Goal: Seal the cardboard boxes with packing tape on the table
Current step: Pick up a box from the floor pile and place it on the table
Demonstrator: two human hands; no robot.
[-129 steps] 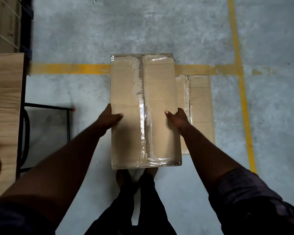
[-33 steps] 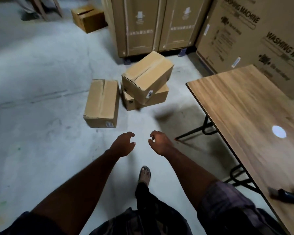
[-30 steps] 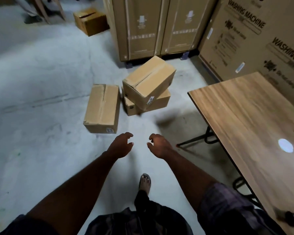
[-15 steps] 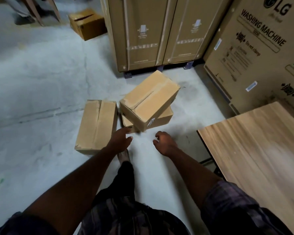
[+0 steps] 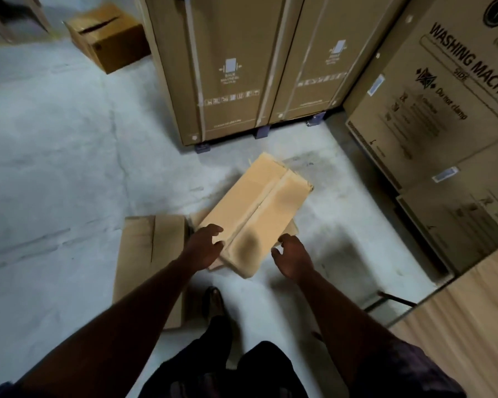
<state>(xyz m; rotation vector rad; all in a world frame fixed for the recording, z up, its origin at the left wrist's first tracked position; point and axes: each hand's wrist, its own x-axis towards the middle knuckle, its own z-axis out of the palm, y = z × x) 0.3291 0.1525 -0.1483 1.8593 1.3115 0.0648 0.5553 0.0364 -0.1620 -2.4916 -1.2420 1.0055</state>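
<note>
- The top cardboard box (image 5: 256, 208) lay in the middle of the frame, tilted and turned at an angle on a second cardboard box (image 5: 293, 228), of which only slivers showed at its edges.
- The left grip (image 5: 204, 248) sat at the near left corner of the top box. Its fingers were spread and released, and their tips lay over the top face without clasping it.
- The right grip (image 5: 292, 258) was just beside the near right edge of the same box. Its fingers were loosely curled and held nothing. Whether they touched the cardboard could not be told.
- The centre seam of the top box ran from between the two grips towards the upper right.
- Half a second before, both grips had hung short of the box, over bare floor. Now they had reached its near end, one on each side.
- The box stack had come lower and larger in the frame, and less of the wooden bench (image 5: 460, 326) showed, only a corner at the lower right.
- A third cardboard box (image 5: 144, 254) lay flat on the grey concrete floor (image 5: 55, 139) just left of the stack, partly hidden by the left forearm.
- Two tall banded cartons (image 5: 227, 67) stood at the upper middle, and a carton printed WASHING MACHINE (image 5: 443, 96) stood at the upper right.
- A small brown box (image 5: 107, 35) with its flaps ajar sat at the upper left.
- One foot (image 5: 213, 300) showed below the stack, between the forearms.
</note>
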